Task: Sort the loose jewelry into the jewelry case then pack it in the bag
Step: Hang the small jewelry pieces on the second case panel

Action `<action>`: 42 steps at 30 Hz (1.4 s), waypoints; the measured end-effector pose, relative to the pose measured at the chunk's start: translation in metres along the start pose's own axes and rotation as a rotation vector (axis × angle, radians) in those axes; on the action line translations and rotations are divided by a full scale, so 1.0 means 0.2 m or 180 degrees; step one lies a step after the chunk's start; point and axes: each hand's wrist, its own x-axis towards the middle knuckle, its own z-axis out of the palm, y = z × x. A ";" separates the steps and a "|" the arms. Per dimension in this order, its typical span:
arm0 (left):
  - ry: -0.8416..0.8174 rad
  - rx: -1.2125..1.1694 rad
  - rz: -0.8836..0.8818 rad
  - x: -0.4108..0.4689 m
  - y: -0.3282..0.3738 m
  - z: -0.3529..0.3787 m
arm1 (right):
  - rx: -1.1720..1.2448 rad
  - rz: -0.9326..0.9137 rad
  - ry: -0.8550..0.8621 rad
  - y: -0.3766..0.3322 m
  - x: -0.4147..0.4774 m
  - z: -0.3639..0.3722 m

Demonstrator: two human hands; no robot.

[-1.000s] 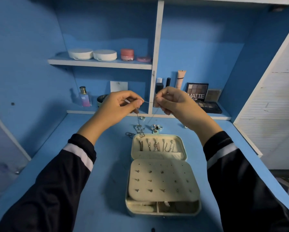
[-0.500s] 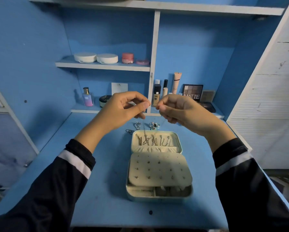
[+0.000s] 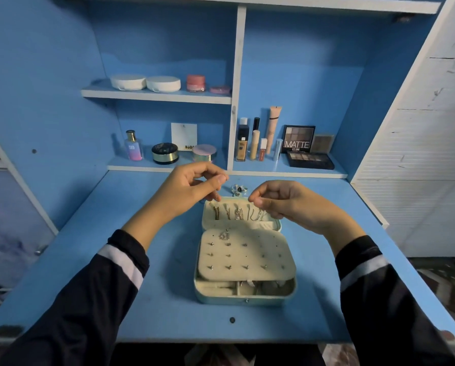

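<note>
Pinching observed: your left hand [image 3: 192,188] and right hand [image 3: 287,204] each nip the fine necklace [image 3: 224,235]; its pendant sits below your fingertips, over the open jewelry case [image 3: 247,299].

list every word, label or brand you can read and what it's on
"MATTE": lid of the black rectangular eyeshadow palette, propped upright; the smaller line under it is blurred.
"SB": pink-to-blue glass perfume bottle.
"NUD": white square card, the rest hidden by the round pink compact.
Tube and bottle labels: too small.
</note>
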 end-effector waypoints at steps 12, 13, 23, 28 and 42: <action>0.0027 -0.0172 -0.0365 0.00 -0.15 0.03 | -0.0663 0.0409 0.0323 0.10 -0.01 -0.05; 0.0028 -0.0158 -0.0367 0.00 -0.16 0.04 | -0.0717 0.0406 0.0351 0.11 0.00 -0.05; 0.0081 -0.0069 -0.0290 0.05 -0.19 0.08 | -0.1454 0.0273 0.0528 0.17 0.10 -0.03; 0.0034 -0.0060 -0.0220 0.07 -0.21 0.10 | -0.1113 0.0149 0.0442 0.17 0.17 0.02; 0.0135 0.0066 -0.0253 0.11 -0.28 0.05 | -0.0275 0.0110 0.0139 0.21 0.24 0.03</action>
